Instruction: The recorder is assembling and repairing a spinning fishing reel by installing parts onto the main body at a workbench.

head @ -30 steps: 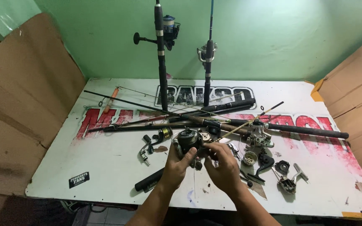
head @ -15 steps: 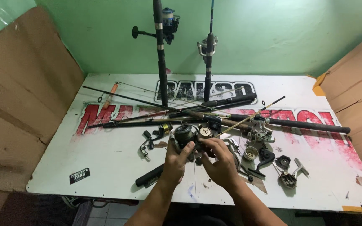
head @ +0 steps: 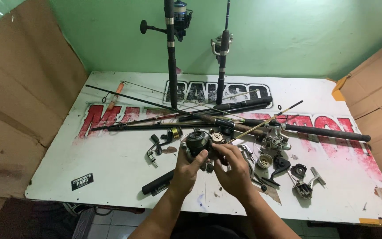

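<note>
Atop white table (head: 111, 177), green wall (head: 288, 35)

Black spinning reel (head: 198, 142), dark round spool uppermost, bail wire curving along its left side. Held clear of the table (head: 111, 177), just above its front middle. Gripped from below by left hand (head: 186, 170); body covered on the right by right hand (head: 233, 170).

A small repair workshop for fishing gear.
Fishing rods (head: 226, 121) and loose reel parts (head: 284, 166) lie on a white board table (head: 111, 168); two rods with reels (head: 171, 53) lean against the green wall (head: 288, 35).
</note>
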